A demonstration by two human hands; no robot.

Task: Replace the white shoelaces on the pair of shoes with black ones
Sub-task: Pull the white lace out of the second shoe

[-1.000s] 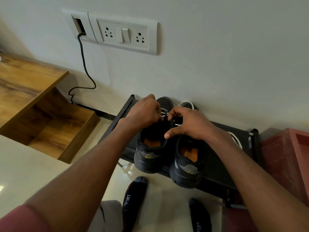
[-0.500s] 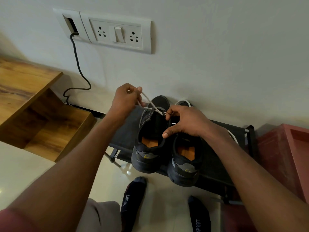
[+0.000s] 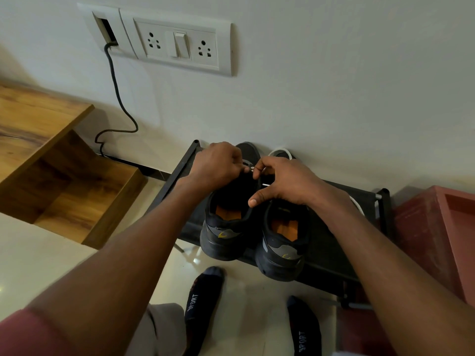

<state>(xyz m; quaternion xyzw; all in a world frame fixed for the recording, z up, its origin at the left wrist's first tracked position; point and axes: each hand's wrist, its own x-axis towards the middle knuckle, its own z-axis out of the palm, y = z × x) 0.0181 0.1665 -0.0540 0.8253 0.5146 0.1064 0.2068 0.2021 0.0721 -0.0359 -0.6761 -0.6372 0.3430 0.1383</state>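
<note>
Your left hand (image 3: 218, 164) and right hand (image 3: 285, 182) meet over the left shoe (image 3: 226, 227) on the rack (image 3: 334, 253), apparently both pinching its white lace (image 3: 250, 169) between their fingertips.

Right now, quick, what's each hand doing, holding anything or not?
Left hand: fingers curled, pinching the white shoelace at the left shoe.
Right hand: pinching the same lace, thumb on the shoe's collar.

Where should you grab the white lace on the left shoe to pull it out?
Probably pinch the white lace where it shows at the top eyelets of the left shoe, coming from above. Only that short bit shows between the left hand and right hand; the rest is hidden.
</note>
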